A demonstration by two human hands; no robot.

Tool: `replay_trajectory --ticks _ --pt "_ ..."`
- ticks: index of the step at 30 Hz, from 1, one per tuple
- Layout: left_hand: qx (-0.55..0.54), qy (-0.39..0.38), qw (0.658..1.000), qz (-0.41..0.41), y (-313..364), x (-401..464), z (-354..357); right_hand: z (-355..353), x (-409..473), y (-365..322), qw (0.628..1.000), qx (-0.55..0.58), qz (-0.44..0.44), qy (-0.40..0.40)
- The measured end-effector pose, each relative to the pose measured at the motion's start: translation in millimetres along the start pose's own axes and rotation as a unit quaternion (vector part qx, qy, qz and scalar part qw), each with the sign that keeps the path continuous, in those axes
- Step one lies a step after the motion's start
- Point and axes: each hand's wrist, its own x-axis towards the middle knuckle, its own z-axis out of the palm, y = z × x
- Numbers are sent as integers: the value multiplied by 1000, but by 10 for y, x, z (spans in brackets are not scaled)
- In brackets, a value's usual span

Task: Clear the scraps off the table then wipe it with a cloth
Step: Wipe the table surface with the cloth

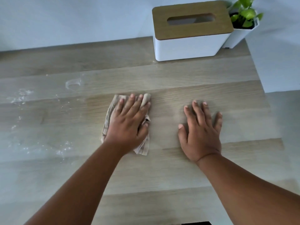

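Beige striped cloth; white, tan-lidded tissue box.

Soft, even daylight; faint shadows, slight blur, edges bowed.

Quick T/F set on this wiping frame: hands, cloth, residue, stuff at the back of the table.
1. The left hand presses flat on the cloth. True.
2. The right hand holds a second cloth. False: it rests flat on the bare table, holding nothing.
3. White powdery residue lies on the table to the left of the cloth. True.
4. The tissue box lies tipped on its side. False: it stands upright, wooden lid on top.
5. A potted plant stands beside the tissue box at the back right. True.
6. The cloth covers the residue. False: the residue lies apart from it, uncovered.
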Motion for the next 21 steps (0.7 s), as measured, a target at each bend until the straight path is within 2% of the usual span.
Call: replay_trajectory --ticks 3,5,8,11,13,18,21 --pt "0 4 1000 28 42 -539 60 11 17 3 1000 1 -4 -4" --pt "6 1 1000 12 -13 -760 54 21 21 7 1000 1 -4 -1" --pt "6 3 996 -90 -198 -669 -13 28 5 6 1000 0 -3 4" --pt "7 3 978 -210 -443 -137 -90 9 -7 6 1000 -1 -8 2" --pt "0 3 968 -252 -624 326 -137 -15 -5 -4 1000 -2 -4 -6" --pt "-10 -2 966 -256 -987 1317 -223 -28 1 -12 1000 -1 1 -25" --pt "-23 5 978 -206 -1018 1548 -239 -23 -1 -9 1000 0 2 -15"
